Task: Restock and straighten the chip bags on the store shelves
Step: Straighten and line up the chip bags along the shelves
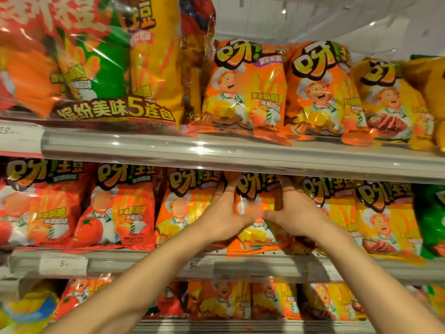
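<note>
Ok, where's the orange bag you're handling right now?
Head view: orange bag on the middle shelf, centre, between left hand and right hand.

I count 3 shelf levels in view. Top shelf (216, 153): 1 large multipack (91, 68) at upper left, 2 orange bags (243, 90) at upper centre, 1 yellow bag (390, 102) at upper right, with part of another yellow one cut off by the frame edge. Middle shelf (149, 263): 2 red bags (120, 208) at left, 2 orange bags (183, 208) at centre, 2 yellow bags (382, 218) right of centre, 1 green bag (431, 218) at the right edge. 2 price tags (63, 263) sit on that rail. I see 2 hands, left hand (226, 213) and right hand (296, 213). Bottom-shelf bags are too blurred for me to count.
</note>
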Demonstrator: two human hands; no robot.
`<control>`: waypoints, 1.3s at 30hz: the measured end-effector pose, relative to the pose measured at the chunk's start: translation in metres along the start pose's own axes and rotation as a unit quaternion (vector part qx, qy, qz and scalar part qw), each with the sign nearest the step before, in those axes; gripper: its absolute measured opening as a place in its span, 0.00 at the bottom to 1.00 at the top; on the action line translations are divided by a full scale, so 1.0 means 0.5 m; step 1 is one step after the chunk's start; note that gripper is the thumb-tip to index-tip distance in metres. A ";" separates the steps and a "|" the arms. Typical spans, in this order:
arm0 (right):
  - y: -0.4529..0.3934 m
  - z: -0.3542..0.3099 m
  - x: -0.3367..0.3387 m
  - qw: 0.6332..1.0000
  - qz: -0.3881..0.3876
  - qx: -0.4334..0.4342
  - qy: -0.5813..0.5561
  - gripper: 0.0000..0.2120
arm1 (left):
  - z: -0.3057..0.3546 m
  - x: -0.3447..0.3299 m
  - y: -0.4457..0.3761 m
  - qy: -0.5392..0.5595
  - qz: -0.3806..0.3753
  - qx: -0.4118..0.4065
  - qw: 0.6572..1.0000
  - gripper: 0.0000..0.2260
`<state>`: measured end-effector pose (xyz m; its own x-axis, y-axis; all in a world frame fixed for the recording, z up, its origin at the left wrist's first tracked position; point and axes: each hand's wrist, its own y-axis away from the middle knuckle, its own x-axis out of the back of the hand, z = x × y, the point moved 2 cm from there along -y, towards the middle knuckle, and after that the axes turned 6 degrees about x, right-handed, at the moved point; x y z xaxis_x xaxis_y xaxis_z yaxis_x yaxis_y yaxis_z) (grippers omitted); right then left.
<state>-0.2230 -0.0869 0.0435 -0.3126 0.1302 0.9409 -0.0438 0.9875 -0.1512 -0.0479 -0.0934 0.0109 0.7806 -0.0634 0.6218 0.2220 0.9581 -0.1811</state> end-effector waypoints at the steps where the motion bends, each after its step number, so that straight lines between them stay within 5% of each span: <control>1: -0.004 0.004 0.002 1.000 -0.006 -0.003 0.000 0.36 | 0.001 -0.006 -0.011 0.019 0.001 0.005 1.000 0.36; 9: -0.041 0.029 0.000 0.995 -0.062 0.013 -0.072 0.29 | 0.009 -0.013 -0.059 0.041 0.030 0.095 0.994 0.13; 17: -0.035 0.038 0.006 0.993 -0.079 0.033 -0.084 0.36 | 0.006 -0.013 -0.069 0.027 0.031 0.098 0.994 0.50; 21: -0.024 0.037 0.007 0.992 -0.066 0.042 -0.094 0.38 | 0.008 -0.011 -0.068 0.028 0.008 0.115 0.993 0.38; 31: -0.027 0.041 -0.006 0.990 -0.064 0.046 -0.117 0.43 | -0.015 -0.019 -0.053 0.058 0.009 0.064 0.996 0.38; 39: -0.010 0.059 -0.006 0.989 -0.115 0.086 -0.029 0.55 | -0.034 -0.030 -0.027 -0.030 -0.063 0.029 0.997 0.52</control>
<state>-0.2500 -0.0949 0.0323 -0.3293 -0.1069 0.9382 -0.2797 0.9600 0.0112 -0.0529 -0.1102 -0.0089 0.7119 -0.1687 0.6817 0.2807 0.9582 -0.0560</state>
